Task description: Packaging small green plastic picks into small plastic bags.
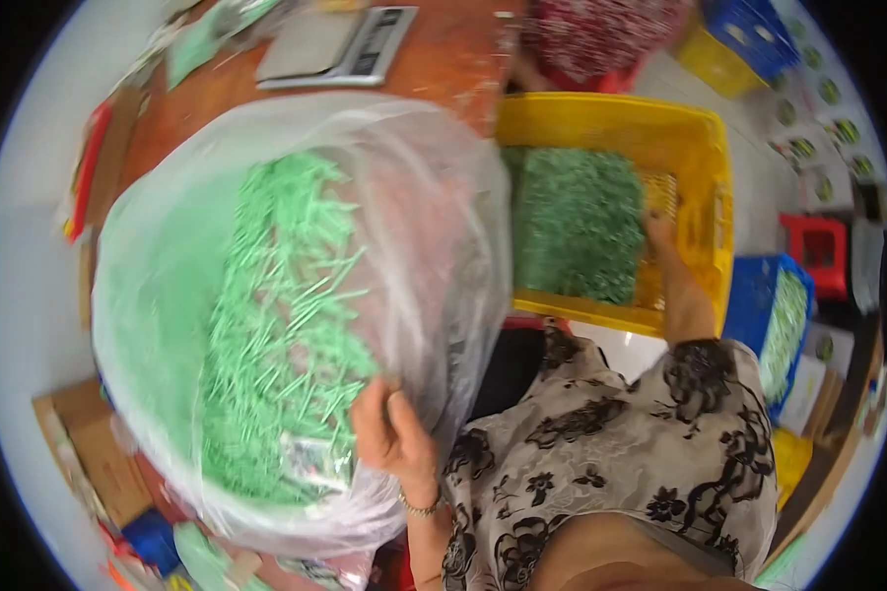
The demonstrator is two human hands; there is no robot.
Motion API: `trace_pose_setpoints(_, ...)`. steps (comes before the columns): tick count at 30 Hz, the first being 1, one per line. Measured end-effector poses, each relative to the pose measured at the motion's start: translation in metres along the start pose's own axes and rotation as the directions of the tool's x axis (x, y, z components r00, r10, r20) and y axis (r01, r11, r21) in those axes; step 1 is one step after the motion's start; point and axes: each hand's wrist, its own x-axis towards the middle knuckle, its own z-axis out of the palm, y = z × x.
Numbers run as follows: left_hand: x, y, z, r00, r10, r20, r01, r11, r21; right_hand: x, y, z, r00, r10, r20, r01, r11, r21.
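A large translucent white plastic bag (443, 221) lies wide open before me on the table. Thin light-green sticks (281, 310) are heaped inside it, with a small clear packet (316, 459) bearing print among them. My left hand (395, 428), a bracelet at its wrist, is at the near side of the heap with fingers curled; whether it pinches any sticks is unclear. To the right, my right hand (659, 225) reaches into a yellow plastic crate (613, 111). It is at the edge of a dark-green, glossy mass of small pieces (580, 221); its fingertips are blurred.
A digital scale (340, 48) stands at the back of the orange-brown table (443, 52). Past the crate is a person in red patterned clothing (606, 33). A blue crate (754, 325), a red stool (817, 255) and printed cartons (820, 140) stand right; a cardboard box (96, 443) sits left.
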Motion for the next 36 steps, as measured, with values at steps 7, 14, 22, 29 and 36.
trace_pose_setpoints(7,0.010,0.000,0.006,0.987,0.160,0.005,-0.160,0.986,-0.054,0.032,-0.009,-0.011,0.579,-0.749,-0.320,0.545,0.649,-0.531)
trace_pose_setpoints(14,0.006,-0.006,-0.003,0.987,0.157,-0.043,-0.159,0.985,-0.059,-0.294,-0.391,-0.039,0.134,-0.887,-0.442,0.981,0.057,0.184)
trace_pose_setpoints(22,0.013,-0.001,0.003,0.969,0.232,0.079,-0.239,0.967,0.092,-0.382,-0.512,0.058,-0.555,-0.782,0.283,0.707,-0.623,-0.334)
trace_pose_setpoints(29,0.013,-0.007,0.002,0.940,0.324,0.112,-0.338,0.928,0.154,-0.386,-0.545,0.095,-0.674,-0.690,0.262,0.614,-0.721,-0.320)
trace_pose_setpoints(36,0.014,-0.009,-0.002,0.949,0.307,0.073,-0.309,0.951,0.020,-0.389,-0.549,0.102,-0.678,-0.705,0.208,0.614,-0.698,-0.368)
